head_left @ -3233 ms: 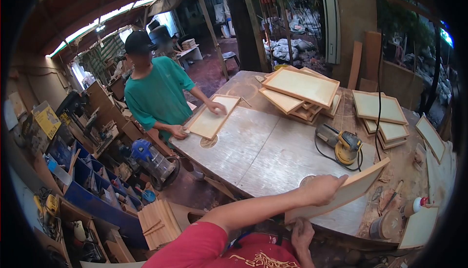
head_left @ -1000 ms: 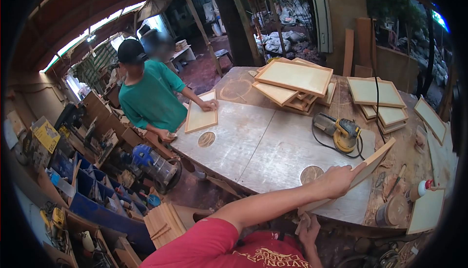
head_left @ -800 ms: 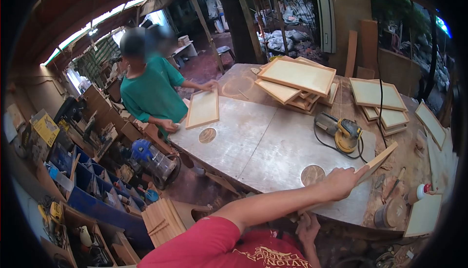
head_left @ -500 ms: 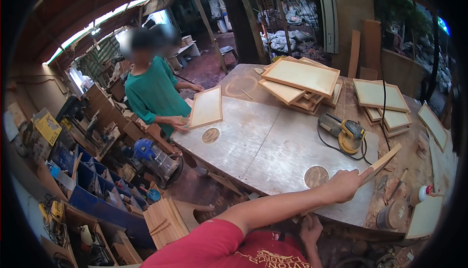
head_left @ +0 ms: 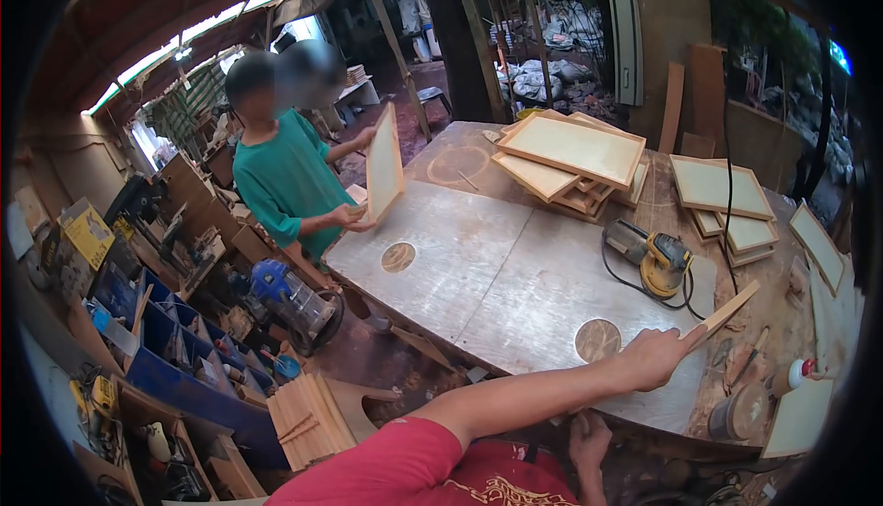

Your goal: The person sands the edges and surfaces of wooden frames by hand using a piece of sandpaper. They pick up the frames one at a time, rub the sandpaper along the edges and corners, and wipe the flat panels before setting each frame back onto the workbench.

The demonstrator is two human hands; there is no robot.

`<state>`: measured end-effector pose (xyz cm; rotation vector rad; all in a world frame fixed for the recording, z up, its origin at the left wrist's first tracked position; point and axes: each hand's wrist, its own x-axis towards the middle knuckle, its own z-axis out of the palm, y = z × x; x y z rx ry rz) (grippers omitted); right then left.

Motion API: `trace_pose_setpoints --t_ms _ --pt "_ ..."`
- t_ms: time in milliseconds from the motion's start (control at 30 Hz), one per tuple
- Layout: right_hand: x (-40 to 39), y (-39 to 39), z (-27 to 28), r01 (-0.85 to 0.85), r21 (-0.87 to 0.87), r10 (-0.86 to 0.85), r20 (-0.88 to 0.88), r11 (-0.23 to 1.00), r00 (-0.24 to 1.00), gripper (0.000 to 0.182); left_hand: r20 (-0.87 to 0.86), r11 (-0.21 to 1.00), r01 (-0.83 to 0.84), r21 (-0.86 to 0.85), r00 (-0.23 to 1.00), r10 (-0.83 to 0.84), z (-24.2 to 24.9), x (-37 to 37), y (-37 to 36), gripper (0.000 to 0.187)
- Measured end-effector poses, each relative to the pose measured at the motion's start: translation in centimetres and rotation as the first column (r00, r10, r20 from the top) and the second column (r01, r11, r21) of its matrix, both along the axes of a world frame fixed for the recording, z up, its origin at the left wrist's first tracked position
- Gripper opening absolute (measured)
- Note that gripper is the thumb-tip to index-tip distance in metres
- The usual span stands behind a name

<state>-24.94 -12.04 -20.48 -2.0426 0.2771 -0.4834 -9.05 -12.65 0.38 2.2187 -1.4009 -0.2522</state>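
Note:
My left hand (head_left: 655,359) reaches across the table, fingers closed on a thin wooden piece (head_left: 732,309) seen nearly edge-on. Its pale wood edge sticks out beyond my knuckles, and my hand and forearm hide the rest. Below my left forearm, close to the table's near edge, my right hand (head_left: 589,442) is curled with the thumb up; what it holds, if anything, I cannot make out. A yellow and black sander (head_left: 664,262) with a cable lies on the metal-topped table (head_left: 469,267) beyond my left hand.
Across the table, a person in a green shirt (head_left: 285,170) holds a framed panel (head_left: 384,166). Stacked framed panels (head_left: 575,147) sit at the back, with another stack (head_left: 722,189) to the right. A round tin (head_left: 739,409) stands at right. Left are a blue vacuum (head_left: 285,294) and wood boards (head_left: 308,419).
The person in green has lifted the framed panel off the table and tipped it upright. My left hand and the wooden piece have barely moved, the piece tilting slightly lower.

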Motion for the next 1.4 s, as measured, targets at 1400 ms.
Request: trace_pose_setpoints --t_ms 1400 --pt "-1.3 1.2 -1.7 0.013 0.556 0.048 -0.095 0.831 0.994 0.051 -0.016 1.0 -0.003 0.006 1.0 0.003 -0.7 -0.9 -0.7 0.084"
